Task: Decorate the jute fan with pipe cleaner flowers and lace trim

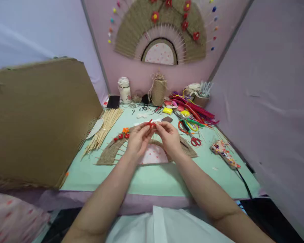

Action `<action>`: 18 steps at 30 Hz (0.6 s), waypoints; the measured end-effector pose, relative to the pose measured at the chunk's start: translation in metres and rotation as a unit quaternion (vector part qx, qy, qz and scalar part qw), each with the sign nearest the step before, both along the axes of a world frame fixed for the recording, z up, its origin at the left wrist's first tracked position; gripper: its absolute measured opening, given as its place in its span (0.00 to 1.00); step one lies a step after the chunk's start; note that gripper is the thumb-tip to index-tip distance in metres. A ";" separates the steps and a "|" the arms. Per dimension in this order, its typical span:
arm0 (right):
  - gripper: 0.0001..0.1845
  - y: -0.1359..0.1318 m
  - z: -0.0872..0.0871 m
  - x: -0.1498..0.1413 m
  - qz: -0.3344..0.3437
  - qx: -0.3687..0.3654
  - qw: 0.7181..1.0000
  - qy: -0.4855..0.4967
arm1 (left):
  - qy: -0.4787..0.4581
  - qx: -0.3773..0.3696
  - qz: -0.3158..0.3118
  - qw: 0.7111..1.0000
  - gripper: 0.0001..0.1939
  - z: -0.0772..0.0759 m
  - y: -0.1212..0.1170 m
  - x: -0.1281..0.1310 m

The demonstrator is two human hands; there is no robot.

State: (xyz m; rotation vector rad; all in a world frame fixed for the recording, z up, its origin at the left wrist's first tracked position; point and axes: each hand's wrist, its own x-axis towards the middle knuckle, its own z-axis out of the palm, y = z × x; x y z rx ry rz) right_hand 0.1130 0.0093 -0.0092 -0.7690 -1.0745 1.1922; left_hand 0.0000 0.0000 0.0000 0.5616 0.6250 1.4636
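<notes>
Between the fingertips of both hands is a small bent piece of red pipe cleaner [152, 124]. My left hand [139, 139] pinches it from one side, and my right hand [169, 136] pinches the other. Under the hands lies a twine-covered fan [106, 156] with thin stick ribs. Its half-round centre [154, 154] is pale with pink dots. On the fan's left part sit red flowers [120, 136] and an orange flower [126, 130]. My hands cover part of the fan's middle.
Scissors [195, 141] and pliers [184, 126] lie right of the fan, near red pipe cleaners [195, 108]. A glue gun [224, 154] with a cord rests farther right. Bamboo sticks [105, 130] and a large cardboard sheet [38, 125] are on the left. Behind stands a twine spool [158, 91].
</notes>
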 end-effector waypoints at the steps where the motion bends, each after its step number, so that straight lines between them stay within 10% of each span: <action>1: 0.11 0.001 0.001 0.004 -0.021 0.004 0.999 -0.043 | 0.010 0.011 0.012 1.000 0.09 0.001 0.001 -0.002; 7: 0.06 0.008 0.011 0.029 -0.152 0.095 0.969 -0.167 | 0.171 0.125 0.104 0.972 0.09 -0.001 0.005 -0.007; 18: 0.05 0.002 0.020 0.034 -0.035 0.234 0.944 -0.228 | 0.325 0.200 0.099 0.919 0.08 -0.007 -0.002 0.006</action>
